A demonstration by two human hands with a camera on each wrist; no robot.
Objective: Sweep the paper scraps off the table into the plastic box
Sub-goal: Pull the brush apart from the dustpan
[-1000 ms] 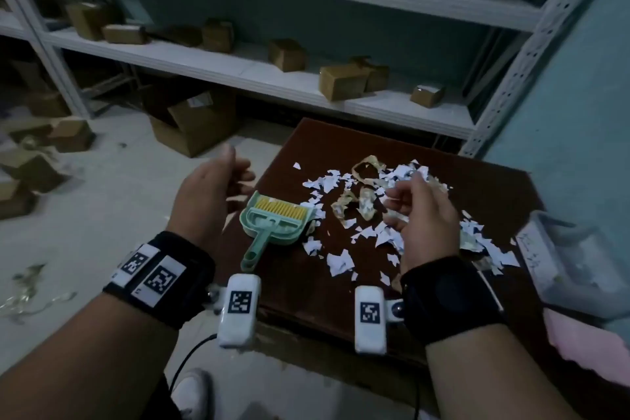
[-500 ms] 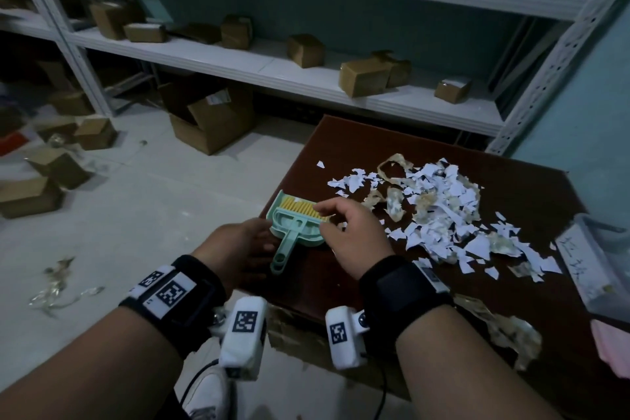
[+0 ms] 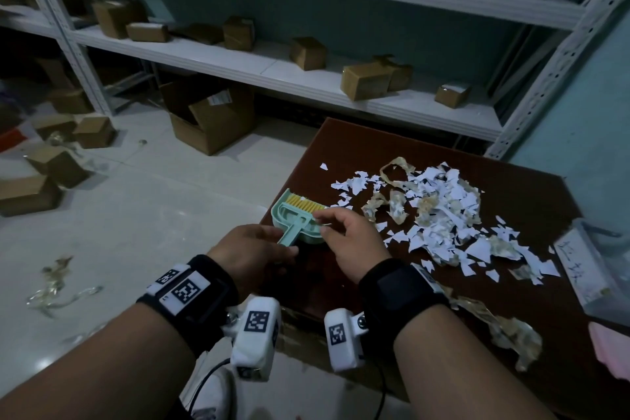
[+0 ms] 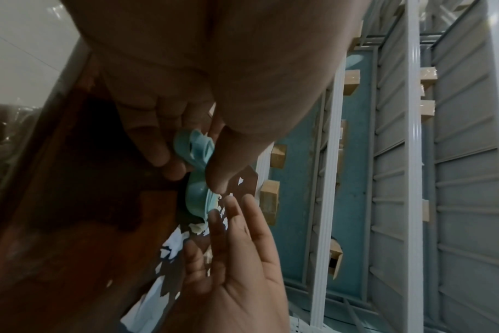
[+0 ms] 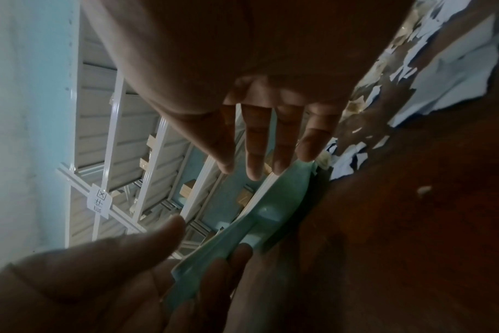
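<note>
A mint-green dustpan (image 3: 300, 220) with a yellow-bristled brush nested in it lies at the near left corner of the dark wooden table (image 3: 341, 269). My left hand (image 3: 289, 249) grips its handle (image 4: 197, 151), fingers curled underneath. My right hand (image 3: 322, 223) touches the pan's right rim with straight fingers (image 5: 282, 162). White paper scraps (image 3: 439, 211), mixed with crumpled tape, are heaped mid-table to the right of the pan. The clear plastic box (image 3: 593, 269) stands at the table's right edge.
A crumpled tape strip (image 3: 504, 334) lies near the table's front edge, and something pink (image 3: 610, 348) sits at the right. Shelves with cardboard boxes (image 3: 364, 82) stand behind the table. More boxes (image 3: 211, 119) litter the floor to the left.
Both hands came down onto the dustpan. The left hand took hold of the handle. The right hand left the scrap pile and went to the pan's rim.
</note>
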